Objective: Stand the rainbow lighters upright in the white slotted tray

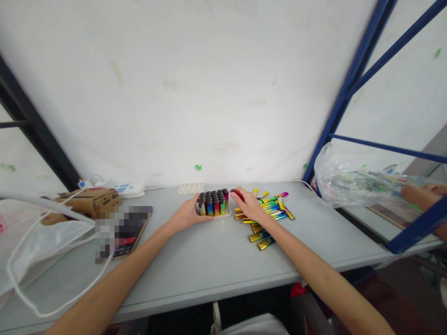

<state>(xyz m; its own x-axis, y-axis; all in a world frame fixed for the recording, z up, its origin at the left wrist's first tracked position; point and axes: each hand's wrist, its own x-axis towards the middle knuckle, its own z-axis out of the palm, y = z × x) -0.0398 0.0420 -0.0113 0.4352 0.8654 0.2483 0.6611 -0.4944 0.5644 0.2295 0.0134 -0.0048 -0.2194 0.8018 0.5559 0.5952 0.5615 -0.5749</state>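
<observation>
A white tray [228,212] stands on the grey table [209,260], packed with several upright rainbow-coloured lighters [213,202]. My left hand [188,213] grips the tray's left side, fingers wrapped round it. My right hand [248,204] is at the tray's right edge, closed on a dark red lighter [236,192] held against the tray. Just right of that hand lies a loose pile of gold and multicoloured lighters [268,216].
An empty white tray [190,188] lies behind by the wall. A phone [126,232], a cardboard box [87,201], a power strip [125,189], white cables and a plastic bag [31,242] sit at left. Another person's hand [424,194] and a clear bag [349,184] are at right, beyond blue frame posts.
</observation>
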